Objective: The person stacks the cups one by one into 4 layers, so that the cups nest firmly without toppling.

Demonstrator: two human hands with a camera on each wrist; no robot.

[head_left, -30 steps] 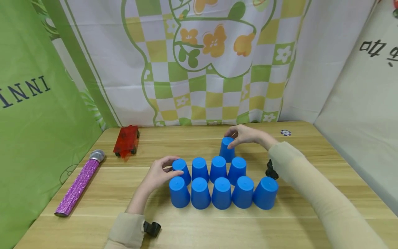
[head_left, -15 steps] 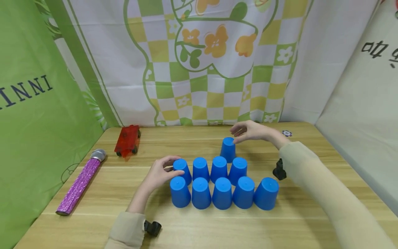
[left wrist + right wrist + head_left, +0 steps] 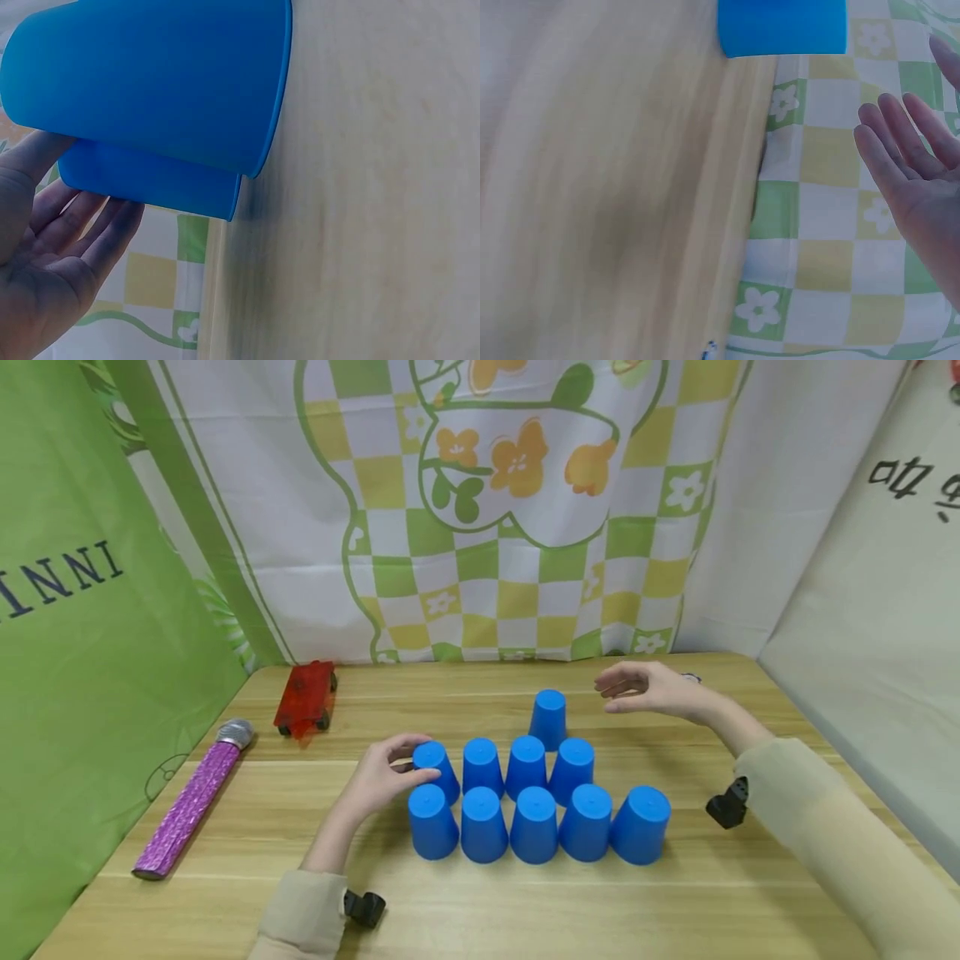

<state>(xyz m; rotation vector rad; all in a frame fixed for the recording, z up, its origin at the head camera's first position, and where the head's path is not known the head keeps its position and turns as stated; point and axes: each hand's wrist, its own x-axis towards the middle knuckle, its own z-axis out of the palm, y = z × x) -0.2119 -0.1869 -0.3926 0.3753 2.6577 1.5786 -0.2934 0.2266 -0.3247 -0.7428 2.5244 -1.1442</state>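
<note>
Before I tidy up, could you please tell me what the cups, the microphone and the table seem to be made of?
Cups: probably plastic, smooth and satin, given their even colour and thin rims.
Microphone: perhaps purple glitter foil below the silver top, given its sparkle.
Table: wood or wood-look laminate, low sheen, from its grain.

The cups (image 3: 535,827) are showing smooth, satin plastic; the table (image 3: 525,910) is displaying grained wood. The microphone (image 3: 191,810) is glittering like crinkled foil (its head (image 3: 236,734) is resembling metal mesh), the toy car (image 3: 306,692) is looking like translucent plastic, and the curtain (image 3: 513,518) is showing creased cloth.
</note>
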